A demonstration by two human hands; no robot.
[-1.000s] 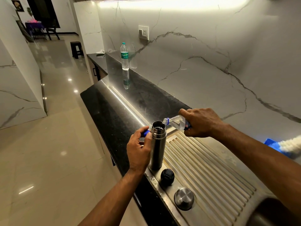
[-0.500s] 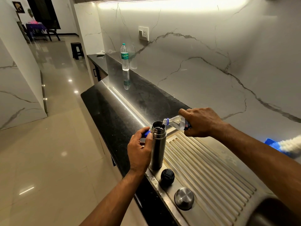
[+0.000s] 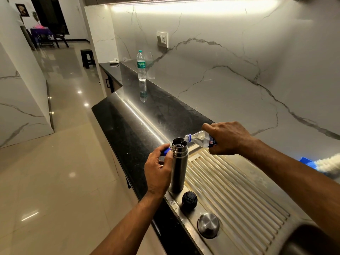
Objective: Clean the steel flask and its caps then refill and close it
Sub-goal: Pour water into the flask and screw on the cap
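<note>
The steel flask stands upright and open at the near left edge of the ribbed steel drainboard, just beside the black counter. The left hand is curled around the left side of the flask body, and its fingers also pinch a small blue bottle cap close to the flask neck. The right hand grips a small clear plastic bottle with a blue label; the bottle is tilted almost flat, with its open mouth over the flask rim. Whether water is running from it I cannot tell, but some water shows inside the bottle. On the drainboard in front of the flask lie two caps, apart from each other: the black inner cap just beside the flask foot and the round steel outer cap nearer to the camera. At the right edge a brush with white bristles and a blue part is partly in view. Far along the counter a tall water bottle with green cap and label stands upright near the marble wall, below a wall socket.
</note>
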